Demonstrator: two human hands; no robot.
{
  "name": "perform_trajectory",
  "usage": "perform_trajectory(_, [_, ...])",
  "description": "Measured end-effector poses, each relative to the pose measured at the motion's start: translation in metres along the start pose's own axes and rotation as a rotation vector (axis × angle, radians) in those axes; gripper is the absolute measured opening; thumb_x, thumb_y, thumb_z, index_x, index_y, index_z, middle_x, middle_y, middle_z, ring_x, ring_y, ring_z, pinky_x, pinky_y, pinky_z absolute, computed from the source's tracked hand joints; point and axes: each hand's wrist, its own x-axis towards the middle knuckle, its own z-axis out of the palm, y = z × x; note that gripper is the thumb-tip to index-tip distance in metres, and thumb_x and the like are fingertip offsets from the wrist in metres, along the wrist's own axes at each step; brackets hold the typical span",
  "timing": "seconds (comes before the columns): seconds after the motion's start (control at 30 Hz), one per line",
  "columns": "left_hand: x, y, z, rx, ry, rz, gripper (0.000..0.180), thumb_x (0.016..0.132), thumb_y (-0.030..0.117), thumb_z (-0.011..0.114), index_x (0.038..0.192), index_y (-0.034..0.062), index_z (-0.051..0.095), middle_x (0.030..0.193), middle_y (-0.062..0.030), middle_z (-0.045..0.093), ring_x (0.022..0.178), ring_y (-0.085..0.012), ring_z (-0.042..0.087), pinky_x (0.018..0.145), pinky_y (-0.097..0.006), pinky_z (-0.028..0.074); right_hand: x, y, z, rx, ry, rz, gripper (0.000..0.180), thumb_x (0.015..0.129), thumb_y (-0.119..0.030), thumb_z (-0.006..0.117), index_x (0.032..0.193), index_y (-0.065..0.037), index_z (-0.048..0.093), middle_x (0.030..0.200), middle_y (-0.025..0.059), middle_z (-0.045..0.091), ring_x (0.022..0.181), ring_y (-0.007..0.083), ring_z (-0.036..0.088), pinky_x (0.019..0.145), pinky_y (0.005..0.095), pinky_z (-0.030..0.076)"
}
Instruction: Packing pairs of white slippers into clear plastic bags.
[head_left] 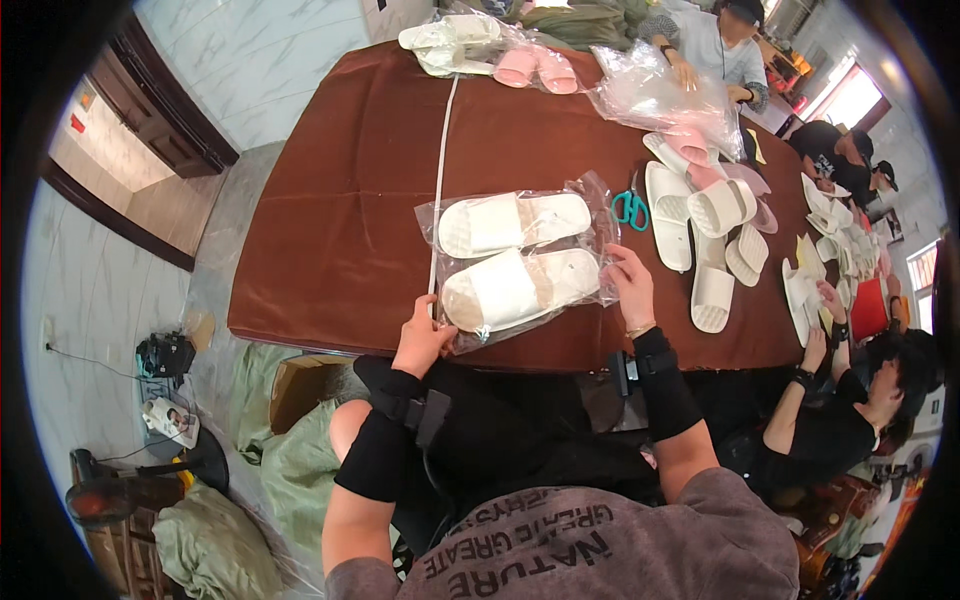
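A pair of white slide slippers [488, 292] lies side by side in a clear plastic bag [596, 187] on the brown-covered table in front of me. My left hand [424, 336] is at the bag's near left corner, its fingers closed on the plastic. At the bag's right edge, my right hand [630, 284] pinches the film between thumb and fingers. Teal-handled scissors [630, 209] rest just beyond the right hand. A white strip [444, 140], perhaps a tape, runs across the table and passes under the bag's left side.
Loose white slippers [711, 285] are piled to the right, with pink ones [688, 142] beyond. Bagged slippers [537, 68] and clear bags [660, 90] lie along the far edge of the brown table cover [330, 200]. Other people work at the far and right sides. A fan [110, 490] stands lower left.
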Motion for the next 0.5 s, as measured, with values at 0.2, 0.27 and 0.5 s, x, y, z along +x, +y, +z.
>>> perform_trajectory(0.2, [0.0,-0.001,-0.033,-0.425,0.022,-0.035,0.036,0.076,0.005,0.069,0.11,0.0042,0.056,0.069,-0.0033,0.061,0.054,-0.0082,0.052,0.048,-0.022,0.041,-0.009,0.003,-0.028,-0.028,0.113,0.072,0.023,0.088,-0.002,0.053,0.106,-0.008,0.066,0.081,0.0007,0.061,0.072,0.0078,0.057,0.065,0.0223,0.047])
perform_trajectory(0.27, [0.001,-0.013,-0.039,-0.312,-0.04,-0.061,0.036,0.076,0.006,0.07,0.109,0.0046,0.056,0.069,-0.0035,0.061,0.054,-0.0083,0.052,0.048,-0.022,0.041,-0.02,0.025,-0.047,-0.271,0.095,0.265,0.017,0.086,-0.005,0.056,0.097,-0.007,0.068,0.082,0.0035,0.061,0.072,0.0142,0.059,0.067,0.0264,0.048])
perform_trajectory(0.5, [0.012,-0.023,-0.035,0.09,0.077,0.101,0.034,0.081,0.012,0.066,0.112,0.0031,0.057,0.101,-0.012,0.063,0.09,-0.0219,0.06,0.078,-0.033,0.048,0.01,-0.03,-0.015,-0.6,0.244,-0.307,0.013,0.085,-0.008,0.057,0.095,-0.004,0.063,0.088,0.0131,0.061,0.08,0.029,0.06,0.073,0.0347,0.047])
